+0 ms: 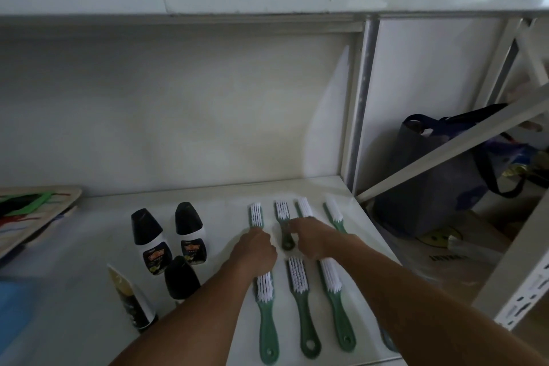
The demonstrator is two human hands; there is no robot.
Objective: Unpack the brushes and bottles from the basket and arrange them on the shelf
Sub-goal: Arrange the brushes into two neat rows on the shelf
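Several green-handled brushes with white bristles lie in two rows on the white shelf [208,202]. My left hand [255,249] rests closed over the handle of the far-left back brush [256,214]. My right hand [315,236] covers the handle of the third back brush [304,206], beside the second one [282,211]. A fourth back brush [334,211] lies to the right. Three front brushes [300,300] lie parallel under my forearms. Two black-capped white bottles [150,236] [190,232] stand to the left, a third [181,278] in front. A tube [130,297] lies near them.
A painted board [32,211] leans at the far left. A grey bag with dark straps [439,175] sits in the neighbouring bay behind a slanted metal brace [445,154]. A white upright [359,104] bounds the shelf on the right. No basket is in view.
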